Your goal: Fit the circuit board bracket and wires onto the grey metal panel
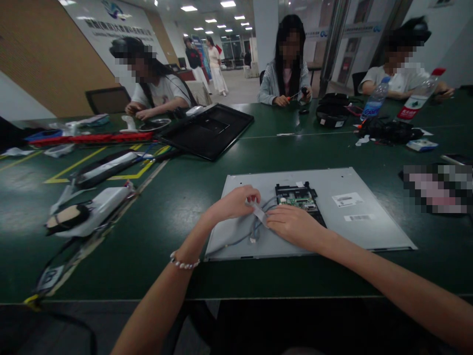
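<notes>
A silver-grey display panel point(373, 231) lies flat on the table with its back up. My left hand point(240, 202), with a beaded bracelet at the wrist, pinches the upper end of a short pale strip point(260, 214) that looks like tape. The strip's lower end meets the fingertips of my right hand point(295, 226), which are closed together over the panel. Grey-blue cables point(236, 241) run around and under the strip, with a small white connector point(253, 240) at a loose end. Just beyond my right hand sits a green circuit board point(299, 202) in a black bracket, partly covered.
A black monitor casing point(210, 130) lies beyond the panel to the left. Power strips point(107, 167) and a white device point(99, 209) are on the left. Bottles point(375, 98) and a black pouch point(332, 109) stand at the far right. Several people sit across the table.
</notes>
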Tool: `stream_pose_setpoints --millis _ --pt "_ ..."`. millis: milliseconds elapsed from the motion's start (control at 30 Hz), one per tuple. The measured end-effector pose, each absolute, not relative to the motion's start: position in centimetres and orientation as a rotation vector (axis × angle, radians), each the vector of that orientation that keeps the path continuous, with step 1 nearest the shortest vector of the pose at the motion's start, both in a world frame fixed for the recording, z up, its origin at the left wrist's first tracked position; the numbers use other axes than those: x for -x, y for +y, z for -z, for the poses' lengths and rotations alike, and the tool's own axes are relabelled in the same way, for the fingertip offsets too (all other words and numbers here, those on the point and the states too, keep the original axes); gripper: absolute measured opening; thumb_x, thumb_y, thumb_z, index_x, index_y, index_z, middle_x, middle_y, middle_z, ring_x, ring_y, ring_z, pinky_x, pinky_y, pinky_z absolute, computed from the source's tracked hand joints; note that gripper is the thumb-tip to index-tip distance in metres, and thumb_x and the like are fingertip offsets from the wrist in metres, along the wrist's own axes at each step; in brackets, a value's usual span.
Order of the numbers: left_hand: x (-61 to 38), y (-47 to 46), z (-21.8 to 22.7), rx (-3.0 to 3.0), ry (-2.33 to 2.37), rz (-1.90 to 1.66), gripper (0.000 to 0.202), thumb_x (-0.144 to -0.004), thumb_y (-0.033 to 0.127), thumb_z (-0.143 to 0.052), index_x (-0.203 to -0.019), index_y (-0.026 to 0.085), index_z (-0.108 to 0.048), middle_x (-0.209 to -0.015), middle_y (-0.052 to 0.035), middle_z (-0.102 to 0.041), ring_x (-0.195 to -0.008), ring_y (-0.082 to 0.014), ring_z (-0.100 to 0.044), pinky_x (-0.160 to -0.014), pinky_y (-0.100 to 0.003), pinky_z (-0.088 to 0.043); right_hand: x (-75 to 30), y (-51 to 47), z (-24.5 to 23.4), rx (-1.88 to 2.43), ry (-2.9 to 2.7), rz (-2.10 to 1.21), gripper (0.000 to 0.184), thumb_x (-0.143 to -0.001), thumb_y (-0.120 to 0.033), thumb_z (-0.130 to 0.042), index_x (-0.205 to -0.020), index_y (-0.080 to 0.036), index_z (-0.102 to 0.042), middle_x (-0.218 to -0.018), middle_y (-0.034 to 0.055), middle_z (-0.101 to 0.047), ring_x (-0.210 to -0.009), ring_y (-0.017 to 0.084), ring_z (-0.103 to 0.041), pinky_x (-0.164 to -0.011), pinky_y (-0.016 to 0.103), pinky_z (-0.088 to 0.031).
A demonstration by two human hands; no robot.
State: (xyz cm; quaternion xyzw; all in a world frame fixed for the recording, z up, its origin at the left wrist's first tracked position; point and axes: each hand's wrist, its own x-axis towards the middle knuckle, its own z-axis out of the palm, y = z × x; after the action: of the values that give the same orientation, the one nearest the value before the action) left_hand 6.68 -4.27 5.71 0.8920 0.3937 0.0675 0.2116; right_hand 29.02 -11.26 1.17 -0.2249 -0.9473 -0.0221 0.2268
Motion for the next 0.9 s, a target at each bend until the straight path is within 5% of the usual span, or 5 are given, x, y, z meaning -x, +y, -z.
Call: stream_pose_setpoints --millis 200,433,900 --pt "-7.1 -4.7 -5.6 -2.517 0.917 -0.061 0.02 -0.074 0.008 -0.046 -0.082 0.016 -0.061 -0.087 -0.0047 -0.061 -0.079 -0.0145 -0.055 -0.075 -0.025 -0.041 -29.0 -11.6 -1.2 0.631 -2.62 0.055 0.023 -0.094 -0.011 -0.051 -0.106 -0.015 -0.071 -0.115 0.0102 -0.072 -0.108 0.022 -0.065 -0.103 0.042 -0.047" --pt "-7.2 -4.8 -5.2 -2.509 0.994 -0.047 0.016 -0.084 0.027 -0.051 -0.089 0.015 -0.06 -0.087 -0.0057 -0.06 -0.077 -0.0156 -0.053 -0.071 -0.027 -0.039 -28.9 -12.0 -1.3 0.637 -2.611 0.004 0.026 -0.095 -0.015 -0.048 -0.109 -0.011 -0.07 -0.117 0.0124 -0.071 -0.11 0.023 -0.064 -0.104 0.042 -0.046" --pt "-7.2 -5.1 -5.0 -2.451 1.077 0.009 0.034 -0.073 0.04 -0.063 -0.093 0.013 -0.059 -0.094 -0.0082 -0.06 -0.081 -0.0179 -0.052 -0.073 -0.029 -0.04 -28.7 -13.6 -1.4 0.653 -2.693 -0.038 0.035 -0.096 -0.028 -0.048 -0.118 -0.007 -0.065 -0.127 0.0189 -0.065 -0.119 0.025 -0.061 -0.105 0.041 -0.044"
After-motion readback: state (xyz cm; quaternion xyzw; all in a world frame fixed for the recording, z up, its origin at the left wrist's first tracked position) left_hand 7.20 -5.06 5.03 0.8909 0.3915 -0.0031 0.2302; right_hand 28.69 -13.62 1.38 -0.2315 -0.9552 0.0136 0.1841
